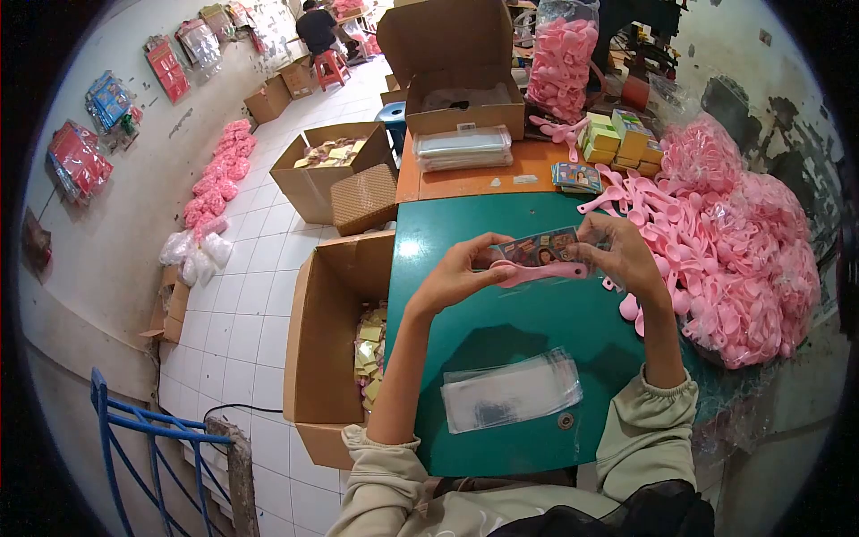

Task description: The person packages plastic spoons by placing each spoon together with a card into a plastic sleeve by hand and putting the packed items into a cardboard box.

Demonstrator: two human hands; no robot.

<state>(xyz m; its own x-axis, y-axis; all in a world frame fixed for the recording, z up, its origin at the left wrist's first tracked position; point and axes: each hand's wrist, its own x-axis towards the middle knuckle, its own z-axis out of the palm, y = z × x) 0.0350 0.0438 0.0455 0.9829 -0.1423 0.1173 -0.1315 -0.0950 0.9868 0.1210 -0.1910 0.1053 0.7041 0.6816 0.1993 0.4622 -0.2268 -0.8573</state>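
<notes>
Above the green table (pixel 501 313), I hold a printed card (pixel 541 248) and a pink plastic spoon (pixel 546 271) together, with what looks like clear film around them. My left hand (pixel 463 273) pinches the left end, its thumb against the spoon. At the right end, my right hand (pixel 619 257) grips the card and film; its fingers partly hide that end. Below both hands, a stack of clear plastic sleeves (pixel 510 394) lies flat on the table. Just right of my right hand is a spread of loose pink spoons (pixel 658 215).
Bagged pink spoons (pixel 761 259) pile up at right. Small yellow boxes (pixel 617 139), a card stack (pixel 576 177) and more sleeves (pixel 463 148) sit at the back. An open carton (pixel 327 277) stands left of the table. A person (pixel 316 31) sits far off.
</notes>
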